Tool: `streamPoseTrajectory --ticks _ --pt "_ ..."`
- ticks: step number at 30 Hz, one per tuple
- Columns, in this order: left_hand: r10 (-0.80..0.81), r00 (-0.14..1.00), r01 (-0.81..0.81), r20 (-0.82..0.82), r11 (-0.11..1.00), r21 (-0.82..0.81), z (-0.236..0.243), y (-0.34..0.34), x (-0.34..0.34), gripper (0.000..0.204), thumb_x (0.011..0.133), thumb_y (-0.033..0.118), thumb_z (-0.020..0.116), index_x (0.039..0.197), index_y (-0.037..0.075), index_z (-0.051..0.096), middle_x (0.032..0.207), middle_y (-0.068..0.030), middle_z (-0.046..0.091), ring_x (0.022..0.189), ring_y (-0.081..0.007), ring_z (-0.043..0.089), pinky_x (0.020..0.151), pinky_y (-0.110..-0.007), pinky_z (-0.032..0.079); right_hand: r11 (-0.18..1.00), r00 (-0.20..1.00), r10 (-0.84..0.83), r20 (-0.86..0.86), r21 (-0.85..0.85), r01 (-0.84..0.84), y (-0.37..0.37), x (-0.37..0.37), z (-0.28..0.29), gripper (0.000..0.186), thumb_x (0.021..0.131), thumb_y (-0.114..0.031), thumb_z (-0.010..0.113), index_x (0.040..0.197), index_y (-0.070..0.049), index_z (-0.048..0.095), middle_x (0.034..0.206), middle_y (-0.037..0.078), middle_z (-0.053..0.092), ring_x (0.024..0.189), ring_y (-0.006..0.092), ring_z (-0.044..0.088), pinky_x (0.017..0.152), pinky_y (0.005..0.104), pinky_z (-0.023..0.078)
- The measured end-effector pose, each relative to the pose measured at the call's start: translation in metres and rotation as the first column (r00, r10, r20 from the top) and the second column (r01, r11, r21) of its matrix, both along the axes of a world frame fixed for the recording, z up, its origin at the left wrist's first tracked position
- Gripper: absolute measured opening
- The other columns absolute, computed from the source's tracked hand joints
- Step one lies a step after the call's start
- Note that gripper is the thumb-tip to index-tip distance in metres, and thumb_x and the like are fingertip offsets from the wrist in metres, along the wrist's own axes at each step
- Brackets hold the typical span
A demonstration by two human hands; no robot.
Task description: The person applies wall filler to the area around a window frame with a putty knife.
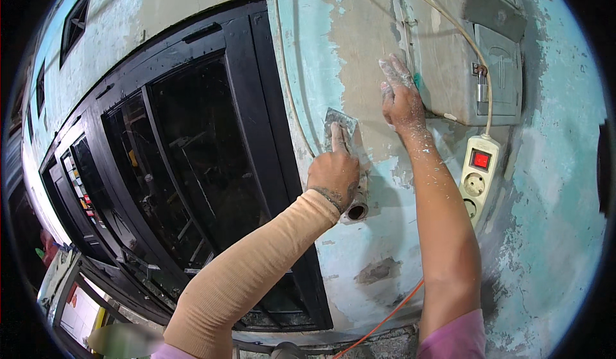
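My left hand [335,174], at the end of a beige-sleeved forearm, is closed round a trowel [342,120]. Its flat metal blade lies against the wall, with one finger stretched along it. Below my fist a round, hollow handle end shows. My right hand [403,99] holds nothing; its fingers are extended, dusted white, and rest on or very near the wall beside a grey box [443,57]. Around both hands the wall [366,70] is patchy, with pale turquoise paint worn away to beige and grey.
A dark-framed glazed door [256,102] stands left of my hands. The grey box carries a padlock [481,89], and a cream cable [461,28] drops past it to a power strip [476,179]. Lower down runs an orange cord [391,313]. A thin cable [282,57] follows the door frame.
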State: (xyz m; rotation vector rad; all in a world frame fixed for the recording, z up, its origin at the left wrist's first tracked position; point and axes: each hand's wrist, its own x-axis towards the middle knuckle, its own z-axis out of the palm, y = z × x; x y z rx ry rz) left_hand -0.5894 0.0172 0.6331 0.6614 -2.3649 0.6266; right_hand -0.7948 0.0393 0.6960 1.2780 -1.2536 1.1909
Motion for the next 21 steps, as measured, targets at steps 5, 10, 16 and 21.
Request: streamPoseTrajectory --ticks 5,10,16,21 --pt "-0.026 0.999 0.026 0.024 1.000 0.008 0.001 -0.010 0.001 0.022 0.079 0.010 0.055 0.089 -0.005 0.068 0.145 -0.0320 0.029 0.069 -0.0324 0.069 0.062 -0.039 0.057 0.999 0.994 0.049 0.101 0.017 -0.051 0.007 0.003 -0.001 0.043 0.090 -0.013 0.044 0.131 -0.002 0.051 0.142 0.021 0.042 0.134 0.0353 0.036 0.113 0.0396 0.027" --pt "-0.041 0.999 0.039 -0.011 0.988 -0.150 0.064 -0.021 -0.026 0.030 0.082 0.008 0.052 0.109 0.001 0.062 0.147 -0.0270 0.030 0.073 -0.0320 0.069 0.063 -0.039 0.057 0.999 0.997 -0.023 0.078 0.041 0.020 0.004 -0.002 -0.004 0.047 0.089 -0.011 0.045 0.135 -0.005 0.046 0.141 0.023 0.042 0.133 0.0362 0.037 0.111 0.0395 0.029" --pt "-0.213 0.969 0.207 -0.125 0.977 -0.057 0.060 -0.012 -0.001 0.046 0.078 0.006 0.052 0.124 0.000 0.053 0.145 -0.0248 0.035 0.080 -0.0362 0.067 0.071 -0.041 0.056 0.919 0.918 -0.048 0.393 0.378 -0.114 0.038 0.021 0.009 0.058 0.086 -0.006 0.044 0.143 -0.004 0.033 0.142 0.024 0.039 0.133 0.0362 0.036 0.111 0.0397 0.030" --pt "-0.349 0.905 0.347 -0.244 0.936 -0.053 0.049 -0.012 0.099 0.070 0.071 -0.002 0.051 0.139 -0.001 0.037 0.140 -0.0242 0.042 0.089 -0.0399 0.065 0.075 -0.043 0.055 0.957 0.942 -0.169 0.291 0.276 0.086 0.025 0.024 0.007 0.054 0.086 -0.009 0.045 0.140 -0.004 0.039 0.141 0.024 0.041 0.132 0.0390 0.037 0.112 0.0420 0.028"
